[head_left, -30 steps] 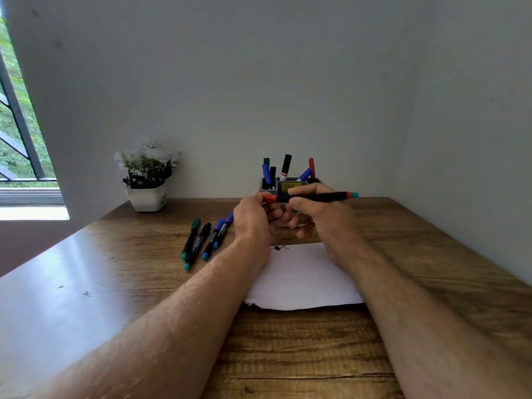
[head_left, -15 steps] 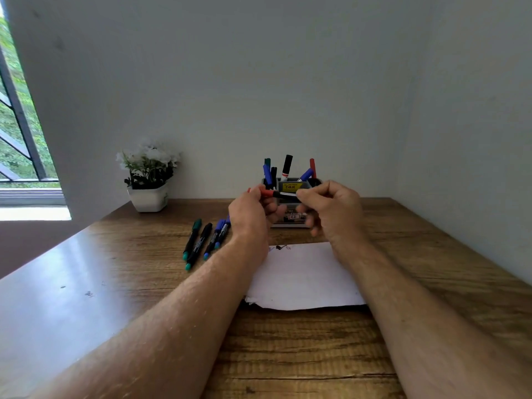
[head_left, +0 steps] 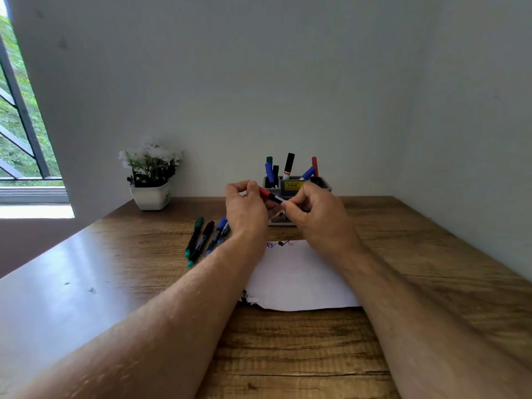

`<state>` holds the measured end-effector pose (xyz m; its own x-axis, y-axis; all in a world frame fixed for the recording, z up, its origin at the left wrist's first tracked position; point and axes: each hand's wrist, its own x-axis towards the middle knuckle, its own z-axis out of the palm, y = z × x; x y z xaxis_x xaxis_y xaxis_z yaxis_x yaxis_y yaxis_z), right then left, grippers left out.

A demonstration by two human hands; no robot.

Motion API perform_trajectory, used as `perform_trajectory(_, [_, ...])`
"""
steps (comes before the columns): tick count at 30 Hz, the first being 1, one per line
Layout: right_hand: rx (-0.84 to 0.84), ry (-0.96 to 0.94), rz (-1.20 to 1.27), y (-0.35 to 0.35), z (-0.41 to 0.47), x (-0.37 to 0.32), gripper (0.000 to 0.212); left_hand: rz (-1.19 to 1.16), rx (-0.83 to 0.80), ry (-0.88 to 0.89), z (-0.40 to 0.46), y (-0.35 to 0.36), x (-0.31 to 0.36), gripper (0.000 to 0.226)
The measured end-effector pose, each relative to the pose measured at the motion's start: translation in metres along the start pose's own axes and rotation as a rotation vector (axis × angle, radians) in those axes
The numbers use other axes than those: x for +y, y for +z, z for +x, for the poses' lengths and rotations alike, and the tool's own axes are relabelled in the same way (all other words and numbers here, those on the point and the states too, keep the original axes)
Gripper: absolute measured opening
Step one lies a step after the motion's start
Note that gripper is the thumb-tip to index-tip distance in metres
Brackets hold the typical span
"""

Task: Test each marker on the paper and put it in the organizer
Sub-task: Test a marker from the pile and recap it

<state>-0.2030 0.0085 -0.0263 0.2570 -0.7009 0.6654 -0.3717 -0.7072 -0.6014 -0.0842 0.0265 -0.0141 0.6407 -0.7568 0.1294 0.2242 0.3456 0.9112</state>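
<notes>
Left hand (head_left: pixel 246 210) pinches the red cap end of a marker (head_left: pixel 272 196); right hand (head_left: pixel 312 213) grips its black barrel, above the paper (head_left: pixel 299 276). Best: pull straight apart, keeping hold of the cap. Four markers (head_left: pixel 207 240) wait on the table (head_left: pixel 288 355). Organizer (head_left: pixel 324 184) holds about six.

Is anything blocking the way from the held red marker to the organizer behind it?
Nothing visible does: both hands hold the red marker just in front of the organizer, though markers already stand in its compartments.
</notes>
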Motion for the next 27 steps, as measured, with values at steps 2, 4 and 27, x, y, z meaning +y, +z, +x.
perform_trajectory(2, [0.001,0.006,-0.001,-0.001,0.001,0.002,0.015,0.005,-0.019,-0.012,0.0,0.001,-0.001,0.014])
perform_trajectory(4, [0.012,0.008,0.002,-0.004,0.0,0.004,0.015,0.014,-0.049,-0.019,0.0,0.003,-0.001,0.016])
perform_trajectory(27, [0.182,0.211,-0.255,-0.007,0.005,0.012,0.026,0.296,-0.206,0.759,-0.003,0.042,0.036,0.06])
